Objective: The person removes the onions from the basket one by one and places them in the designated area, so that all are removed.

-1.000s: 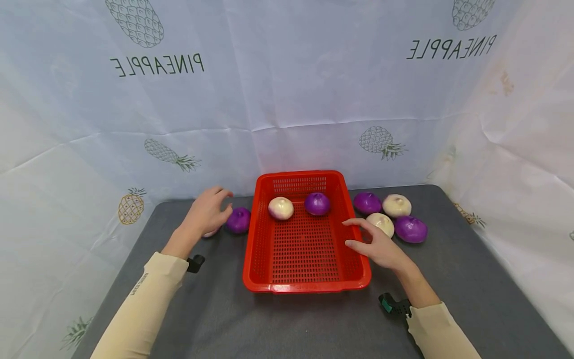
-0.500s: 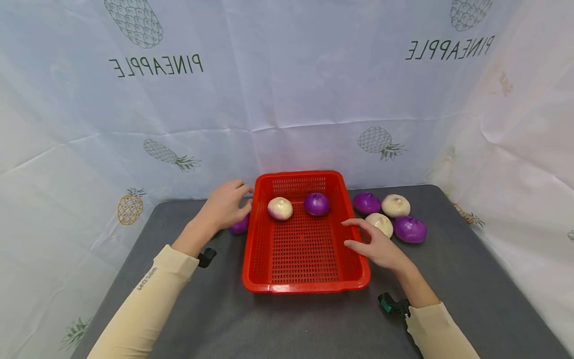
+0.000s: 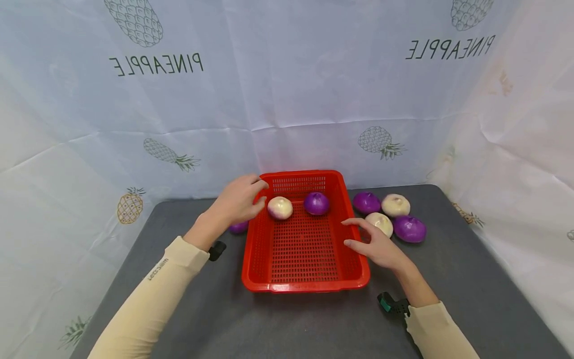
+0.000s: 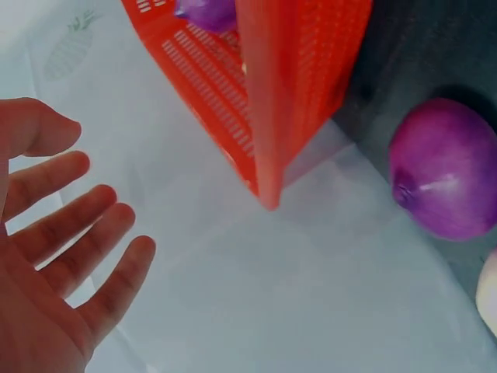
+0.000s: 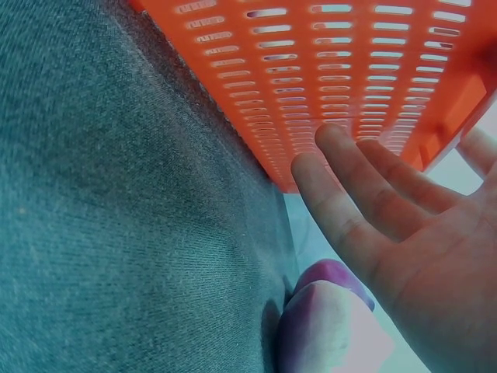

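Note:
A red plastic basket (image 3: 305, 287) holds a white onion (image 3: 280, 208) with a purple tinge and a purple onion (image 3: 316, 203) toward its far end. Over the basket's left rim hovers my left hand (image 3: 239, 199), fingers apart and holding nothing; the left wrist view shows its palm (image 4: 46, 303) bare. Partly hidden beneath that hand, a purple onion (image 3: 239, 228) lies left of the basket. My right hand (image 3: 376, 244) is at the right rim, thumb and forefinger parted over it. In the right wrist view its other fingers (image 5: 365, 186) lie along the basket's outer wall; contact is unclear.
Right of the basket sit two purple onions (image 3: 410, 229) and two white onions (image 3: 396, 205) in a cluster. A pale onion (image 4: 489, 291) shows at the left wrist view's edge. A pineapple-print curtain (image 3: 287, 89) stands behind the dark table (image 3: 287, 329).
My left hand has moved right and slightly up, from beside the onions left of the basket to over its left rim. The right hand has stayed still.

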Demonstrator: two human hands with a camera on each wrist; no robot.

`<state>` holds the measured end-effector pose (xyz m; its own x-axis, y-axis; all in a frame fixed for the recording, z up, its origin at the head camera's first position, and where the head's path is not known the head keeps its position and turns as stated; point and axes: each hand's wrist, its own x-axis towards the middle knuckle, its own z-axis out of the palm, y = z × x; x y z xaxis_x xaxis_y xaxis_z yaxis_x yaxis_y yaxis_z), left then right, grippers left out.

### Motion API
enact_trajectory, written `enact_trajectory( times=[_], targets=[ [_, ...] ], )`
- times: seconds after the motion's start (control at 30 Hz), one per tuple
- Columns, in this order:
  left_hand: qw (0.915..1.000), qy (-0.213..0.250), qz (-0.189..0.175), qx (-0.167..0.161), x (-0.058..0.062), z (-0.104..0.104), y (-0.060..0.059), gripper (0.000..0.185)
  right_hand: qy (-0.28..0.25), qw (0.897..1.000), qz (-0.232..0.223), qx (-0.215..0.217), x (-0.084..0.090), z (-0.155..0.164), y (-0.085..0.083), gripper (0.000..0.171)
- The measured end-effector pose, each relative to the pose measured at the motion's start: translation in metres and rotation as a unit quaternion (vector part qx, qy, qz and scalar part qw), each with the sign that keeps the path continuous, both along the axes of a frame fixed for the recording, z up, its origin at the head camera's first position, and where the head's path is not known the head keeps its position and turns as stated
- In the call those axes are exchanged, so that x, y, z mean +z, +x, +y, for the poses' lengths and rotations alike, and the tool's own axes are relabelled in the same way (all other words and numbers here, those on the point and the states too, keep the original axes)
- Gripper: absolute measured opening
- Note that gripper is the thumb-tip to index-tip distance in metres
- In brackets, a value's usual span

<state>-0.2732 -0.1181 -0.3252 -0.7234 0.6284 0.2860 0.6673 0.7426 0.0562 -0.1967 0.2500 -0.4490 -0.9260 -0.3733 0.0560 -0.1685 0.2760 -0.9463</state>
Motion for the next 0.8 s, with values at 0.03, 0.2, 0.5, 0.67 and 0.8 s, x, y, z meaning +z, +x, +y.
enact_trajectory(
  times=[0.03,0.2,0.5,0.67,0.8],
  targets=[
    [1.0000,-0.004,-0.002,0.001,0.001,0.003,0.000,0.025,0.000,1.000,0.001,0.000,0.000,0.000,0.000,0.051],
    [0.9995,-0.023,-0.017,0.008,0.006,0.018,-0.004,0.028,0.000,1.000,0.007,0.000,0.000,0.000,-0.001,0.050],
    [0.9979,-0.038,-0.051,0.011,0.006,0.046,-0.018,0.034,-0.005,1.000,0.003,0.004,-0.001,0.000,0.000,0.050],
    [0.9968,-0.041,-0.068,0.007,0.000,0.062,-0.028,0.035,-0.002,1.000,0.006,0.001,0.000,-0.001,0.000,0.050],
    [0.9955,-0.050,-0.080,0.003,-0.005,0.075,-0.035,0.038,-0.002,1.000,0.007,0.000,0.000,-0.001,0.000,0.049]
  ],
)
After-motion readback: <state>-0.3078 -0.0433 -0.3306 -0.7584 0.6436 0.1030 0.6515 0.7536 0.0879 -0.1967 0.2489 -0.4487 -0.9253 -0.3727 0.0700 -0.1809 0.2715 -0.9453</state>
